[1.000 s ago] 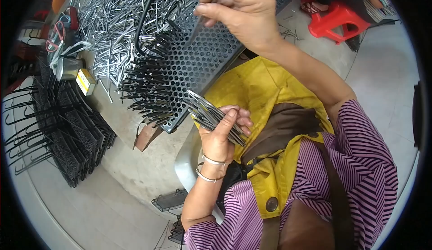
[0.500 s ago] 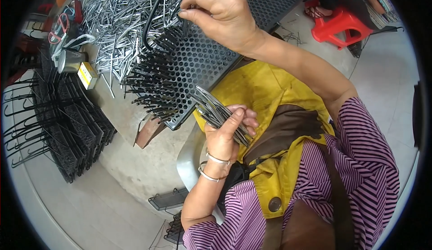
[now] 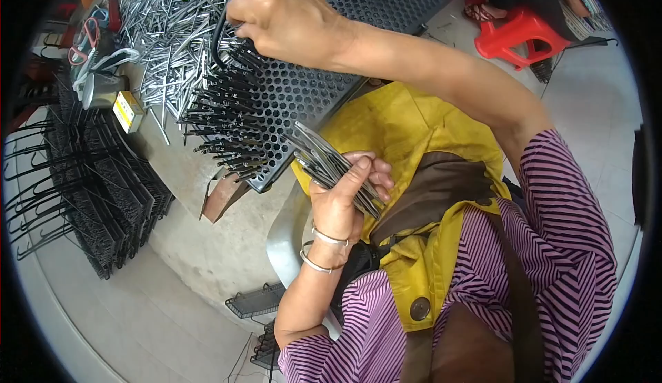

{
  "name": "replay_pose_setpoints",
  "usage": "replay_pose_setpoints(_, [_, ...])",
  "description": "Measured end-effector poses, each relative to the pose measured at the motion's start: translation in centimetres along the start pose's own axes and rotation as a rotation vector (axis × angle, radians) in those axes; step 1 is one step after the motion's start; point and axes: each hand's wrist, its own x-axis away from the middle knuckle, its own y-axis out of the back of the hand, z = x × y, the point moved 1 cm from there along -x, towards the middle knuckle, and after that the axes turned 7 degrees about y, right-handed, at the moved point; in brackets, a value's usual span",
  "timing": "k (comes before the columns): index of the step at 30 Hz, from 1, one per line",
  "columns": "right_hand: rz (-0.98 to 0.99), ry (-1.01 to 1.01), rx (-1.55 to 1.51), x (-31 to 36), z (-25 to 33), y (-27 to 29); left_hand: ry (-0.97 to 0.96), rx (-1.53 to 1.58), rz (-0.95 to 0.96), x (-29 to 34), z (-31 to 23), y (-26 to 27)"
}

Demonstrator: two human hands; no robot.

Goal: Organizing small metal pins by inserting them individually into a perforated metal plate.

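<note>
My left hand [image 3: 339, 200] is closed round a bundle of thin grey metal rods [image 3: 318, 154], held at a slant over my lap. My right hand [image 3: 293, 28] is over the far left part of a black perforated metal rack [image 3: 300, 83], its fingers bent together near the rack's black curved hook [image 3: 218, 42]. Whatever is between those fingers is hidden. Rows of dark rods [image 3: 224, 117] stick out of the holes along the rack's left end. Behind them lies a large heap of loose silvery rods [image 3: 172, 38].
Stacked black racks with hooks [image 3: 110, 190] stand at left. Red-handled scissors [image 3: 86, 38], a metal cup [image 3: 103, 92] and a yellow-and-white box [image 3: 127, 112] sit beside the heap. Below the rack is a brown block [image 3: 224, 200]. Another person is near a red stool [image 3: 520, 38] at far right.
My right hand has moved left and slightly down along the rack, from a raised pinch to bent fingers by the hook. The left hand keeps its bundle in nearly the same place.
</note>
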Motion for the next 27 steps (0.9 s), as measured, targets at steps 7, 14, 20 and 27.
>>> replay_pose_setpoints(7, [0.147, -0.010, 0.043, -0.2, -0.9, -1.2, -0.001, 0.003, -0.001, 0.0, -0.1, 0.0])
replay_pose_setpoints(14, [-0.086, 0.159, 0.186, 2.1, -0.8, -0.3, -0.010, 0.007, 0.013, -0.2, 0.0, 0.2])
replay_pose_setpoints(20, [-0.133, -0.013, -0.204, 5.5, 1.6, 3.1, -0.012, 0.003, 0.032, -0.2, -0.1, 0.5])
replay_pose_setpoints(27, [0.444, -0.716, -1.014, 8.3, 4.0, 4.7, 0.031, -0.021, 0.217, -0.1, 0.0, 0.4])
